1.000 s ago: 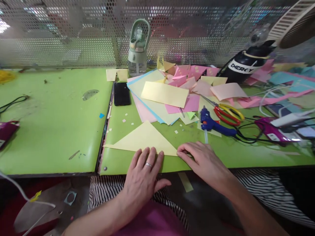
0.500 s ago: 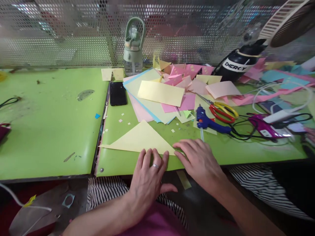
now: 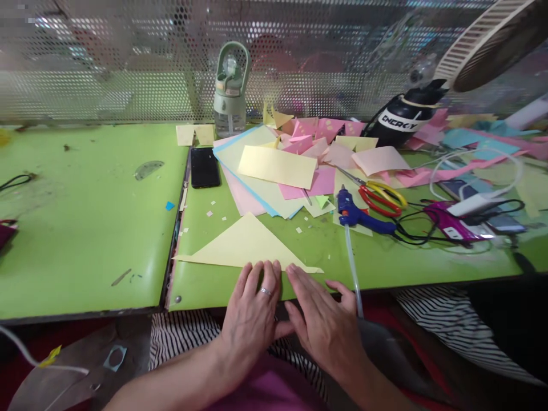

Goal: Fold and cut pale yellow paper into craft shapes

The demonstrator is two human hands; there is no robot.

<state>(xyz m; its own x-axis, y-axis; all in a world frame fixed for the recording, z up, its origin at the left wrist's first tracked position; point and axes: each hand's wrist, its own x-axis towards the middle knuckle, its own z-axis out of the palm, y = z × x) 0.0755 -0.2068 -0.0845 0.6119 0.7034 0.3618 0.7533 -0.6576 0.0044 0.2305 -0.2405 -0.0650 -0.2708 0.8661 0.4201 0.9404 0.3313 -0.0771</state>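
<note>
A pale yellow sheet, folded into a wide triangle, lies on the green table with its peak pointing away from me. My left hand rests on the middle of its near edge, fingers stretched out and side by side, a ring on one of them. Just to the right, my right hand touches the same edge with its fingertips, its fingers extended and the thumb apart. The sheet's right tip shows beyond my right fingertips.
A blue glue gun, red and yellow scissors and cables lie at the right. Behind the triangle are stacked coloured papers, a black phone and a bottle. A fan stands back right.
My right hand has moved left and nearer to me, from the sheet's right tip to beside my left hand. More of the glue stick behind the glue gun now shows.
</note>
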